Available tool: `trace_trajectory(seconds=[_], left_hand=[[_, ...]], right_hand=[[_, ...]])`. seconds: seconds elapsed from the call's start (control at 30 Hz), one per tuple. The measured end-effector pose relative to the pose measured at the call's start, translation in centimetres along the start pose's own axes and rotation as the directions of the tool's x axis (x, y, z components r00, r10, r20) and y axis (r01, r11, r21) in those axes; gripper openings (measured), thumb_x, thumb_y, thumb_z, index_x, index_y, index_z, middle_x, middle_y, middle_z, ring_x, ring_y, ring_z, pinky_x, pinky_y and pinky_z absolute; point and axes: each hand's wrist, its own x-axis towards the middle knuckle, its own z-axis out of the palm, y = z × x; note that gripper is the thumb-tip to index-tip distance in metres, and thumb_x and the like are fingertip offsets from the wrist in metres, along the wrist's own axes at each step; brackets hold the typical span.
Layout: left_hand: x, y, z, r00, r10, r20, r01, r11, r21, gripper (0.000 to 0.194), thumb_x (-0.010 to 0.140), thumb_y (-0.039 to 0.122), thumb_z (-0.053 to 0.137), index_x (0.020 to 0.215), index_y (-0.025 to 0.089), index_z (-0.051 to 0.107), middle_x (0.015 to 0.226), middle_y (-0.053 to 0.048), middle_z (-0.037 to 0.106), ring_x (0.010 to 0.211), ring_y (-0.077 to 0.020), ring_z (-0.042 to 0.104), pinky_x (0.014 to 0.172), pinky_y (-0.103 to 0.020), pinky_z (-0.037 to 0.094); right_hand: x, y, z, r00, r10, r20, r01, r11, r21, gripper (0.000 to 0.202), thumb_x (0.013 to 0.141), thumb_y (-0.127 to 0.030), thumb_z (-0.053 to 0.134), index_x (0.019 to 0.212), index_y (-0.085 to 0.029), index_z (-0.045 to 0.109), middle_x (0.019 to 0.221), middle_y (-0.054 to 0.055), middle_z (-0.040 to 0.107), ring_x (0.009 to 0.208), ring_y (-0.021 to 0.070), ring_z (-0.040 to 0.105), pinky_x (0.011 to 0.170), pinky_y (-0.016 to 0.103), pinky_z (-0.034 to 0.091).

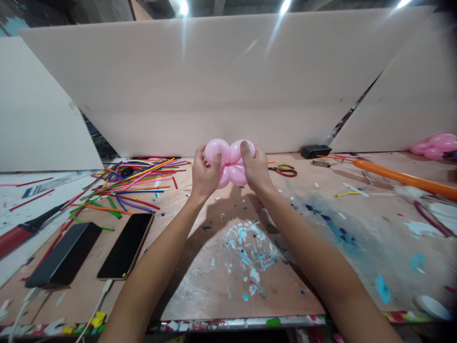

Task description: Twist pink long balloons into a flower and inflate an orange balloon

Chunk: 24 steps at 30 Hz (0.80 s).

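A pink twisted balloon [237, 174] with several round lobes pinched together at its centre is held up in front of me, above the far part of the table. My left hand [206, 174] wraps round its left lobes, thumb pressed on the front. On the other side my right hand [256, 166] grips the right lobes, its thumb lying over the upper one. Both hands' other fingers are partly hidden behind the balloon. Just right of my right hand, scissors [285, 170] with looped handles lie on the table.
Many uninflated long balloons [143, 176] lie heaped at left, near a phone [126, 245], a black power bank [66, 255] and a red-handled tool [21, 233]. An inflated orange balloon [403, 177], a black box [316, 151] and pink balloons [437, 144] are at right. White panels [228, 85] stand behind.
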Motion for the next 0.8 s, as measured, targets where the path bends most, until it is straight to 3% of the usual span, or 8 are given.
trace_trajectory(seconds=[0.1,0.23,0.47,0.6,0.7,0.8], left_hand=[[0.26,-0.20,0.00,0.999,-0.052,0.002,0.052,0.998,-0.044,0.053,0.086,0.059,0.060,0.119,0.018,0.056,0.118,-0.012,0.064,0.101,-0.0204,0.064,0.086,-0.032,0.050],[0.32,-0.03,0.00,0.999,-0.029,0.031,0.031,0.996,-0.085,0.052,0.086,0.060,0.059,0.116,0.018,0.058,0.116,-0.012,0.065,0.101,-0.0212,0.064,0.088,-0.032,0.050],[0.48,-0.24,-0.07,1.000,-0.001,0.025,0.003,0.996,-0.092,0.049,0.084,0.060,0.061,0.110,0.019,0.061,0.106,-0.009,0.066,0.096,-0.0193,0.062,0.087,-0.033,0.049],[0.41,0.03,-0.22,0.994,-0.040,0.106,0.050,0.994,-0.097,0.045,0.087,0.061,0.056,0.100,0.019,0.061,0.094,-0.006,0.065,0.085,-0.0169,0.060,0.079,-0.031,0.049],[0.22,0.45,-0.46,0.995,-0.043,0.093,0.047,0.998,-0.037,0.044,0.084,0.060,0.061,0.100,0.019,0.062,0.089,-0.006,0.065,0.080,-0.0165,0.059,0.073,-0.030,0.049],[0.26,0.51,-0.61,0.997,-0.033,0.073,0.030,0.999,0.036,0.048,0.076,0.057,0.072,0.105,0.019,0.063,0.093,-0.006,0.067,0.081,-0.0174,0.061,0.074,-0.030,0.050]], right_hand=[[-0.04,0.01,-0.09,0.998,-0.025,-0.053,0.024,0.999,-0.032,0.056,0.073,-0.076,0.061,0.076,-0.021,0.050,0.072,-0.001,0.053,0.068,0.0148,0.052,0.064,0.030,0.044],[-0.03,-0.01,0.07,0.999,0.007,-0.053,-0.008,1.000,-0.011,0.057,0.074,-0.077,0.058,0.078,-0.021,0.050,0.074,0.000,0.053,0.070,0.0159,0.053,0.066,0.031,0.045],[0.15,-0.34,0.02,0.994,0.069,0.083,-0.080,0.988,0.134,0.058,0.070,-0.076,0.063,0.088,-0.021,0.052,0.083,0.001,0.055,0.077,0.0166,0.056,0.070,0.031,0.048],[0.06,-0.68,-0.12,0.984,0.076,0.163,-0.110,0.972,0.209,0.057,0.069,-0.073,0.066,0.089,-0.021,0.053,0.084,0.000,0.056,0.074,0.0149,0.054,0.066,0.029,0.048],[-0.06,-0.63,-0.11,0.997,0.033,0.070,-0.044,0.986,0.164,0.056,0.071,-0.073,0.066,0.087,-0.022,0.051,0.082,0.000,0.055,0.071,0.0142,0.054,0.067,0.030,0.048],[-0.29,-0.62,-0.22,0.996,-0.086,0.020,0.084,0.995,0.061,0.055,0.074,-0.070,0.066,0.093,-0.022,0.050,0.086,0.002,0.056,0.075,0.0159,0.056,0.071,0.032,0.049]])
